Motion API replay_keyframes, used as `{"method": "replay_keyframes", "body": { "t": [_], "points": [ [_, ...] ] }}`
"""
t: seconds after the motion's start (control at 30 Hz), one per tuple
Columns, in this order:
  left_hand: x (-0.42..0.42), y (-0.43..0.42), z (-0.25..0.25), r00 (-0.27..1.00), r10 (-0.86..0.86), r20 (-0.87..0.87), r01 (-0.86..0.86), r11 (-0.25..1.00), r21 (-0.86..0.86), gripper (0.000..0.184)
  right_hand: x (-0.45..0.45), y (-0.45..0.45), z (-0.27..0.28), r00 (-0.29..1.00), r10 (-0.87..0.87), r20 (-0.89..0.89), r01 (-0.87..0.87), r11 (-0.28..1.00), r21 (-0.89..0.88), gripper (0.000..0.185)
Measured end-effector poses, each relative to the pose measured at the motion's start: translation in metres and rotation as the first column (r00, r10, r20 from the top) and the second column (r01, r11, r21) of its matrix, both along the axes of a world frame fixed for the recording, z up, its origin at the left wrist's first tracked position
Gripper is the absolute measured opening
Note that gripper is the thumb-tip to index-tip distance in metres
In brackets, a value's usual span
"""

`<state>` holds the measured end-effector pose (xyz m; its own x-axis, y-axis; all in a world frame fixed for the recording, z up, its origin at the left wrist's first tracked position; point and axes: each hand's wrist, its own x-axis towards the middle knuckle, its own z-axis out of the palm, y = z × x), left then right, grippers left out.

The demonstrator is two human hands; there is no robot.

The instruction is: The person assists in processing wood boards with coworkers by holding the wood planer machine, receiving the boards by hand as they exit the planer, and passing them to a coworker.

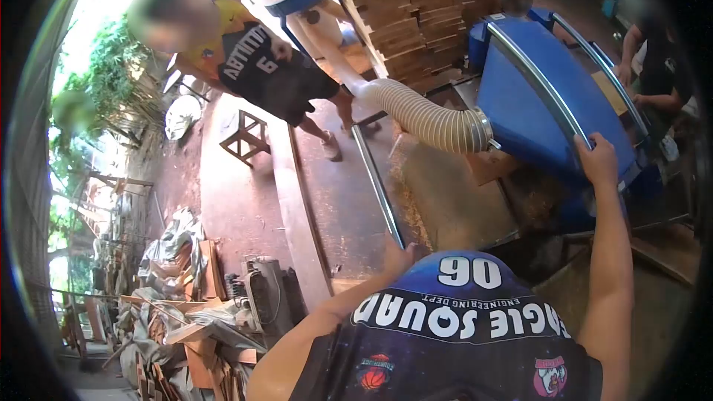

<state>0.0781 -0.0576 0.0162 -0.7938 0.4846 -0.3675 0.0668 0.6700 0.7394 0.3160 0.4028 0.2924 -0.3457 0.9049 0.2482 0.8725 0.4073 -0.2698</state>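
My left hand (pixel 401 254) is closed round the near end of a long shiny metal bar (pixel 377 184), which points away from me over the floor. Part of that hand is hidden by my shirt (pixel 460 304). With my arm stretched out, my right hand (pixel 598 160) has its fingers wrapped over a chrome metal rail (pixel 538 74) along the edge of a large blue machine (pixel 520 104). A ribbed, pale flexible hose (pixel 427 115) joins the machine's near left side.
Stacked wooden boards (pixel 423 11) stand behind the hose. A person in a dark jersey (pixel 267 63) stands ahead left, near a small wooden stool (pixel 245 137). Another person (pixel 657 67) works at the machine's far right. Wood scraps (pixel 200 341) and a grey motor-like unit (pixel 267 297) lie left.
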Motion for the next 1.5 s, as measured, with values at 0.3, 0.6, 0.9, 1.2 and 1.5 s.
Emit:
{"method": "replay_keyframes", "body": {
  "t": [0.3, 0.6, 0.9, 1.2, 1.5],
  "points": [
    [-0.017, -0.012, -0.128, 0.974, -0.161, -0.157, 0.122, 0.966, -0.227, 0.086, 0.008, -0.003, 0.002, 0.983, 0.090, 0.159, -0.096, 0.995, 0.036, 0.065],
    [0.079, 0.154, 0.055, 0.951, -0.308, -0.012, 0.306, 0.940, 0.153, 0.076, 0.013, 0.005, -0.007, 0.968, 0.175, 0.179, -0.172, 0.985, -0.033, 0.072],
    [0.071, 0.269, -0.007, 0.678, -0.003, 0.735, -0.265, 0.932, 0.249, 0.098, 0.019, 0.011, -0.011, 0.974, 0.226, 0.020, -0.225, 0.973, -0.043, 0.062],
    [0.083, 0.309, -0.009, 0.599, 0.050, 0.799, -0.451, 0.846, 0.285, 0.088, 0.024, 0.010, -0.002, 0.959, 0.281, -0.037, -0.283, 0.957, -0.064, 0.068],
    [0.070, 0.339, -0.070, 0.527, 0.059, 0.848, -0.671, 0.642, 0.372, 0.077, 0.024, 0.007, 0.018, 0.923, 0.355, -0.151, -0.368, 0.927, -0.070, 0.063]
  ]
}}
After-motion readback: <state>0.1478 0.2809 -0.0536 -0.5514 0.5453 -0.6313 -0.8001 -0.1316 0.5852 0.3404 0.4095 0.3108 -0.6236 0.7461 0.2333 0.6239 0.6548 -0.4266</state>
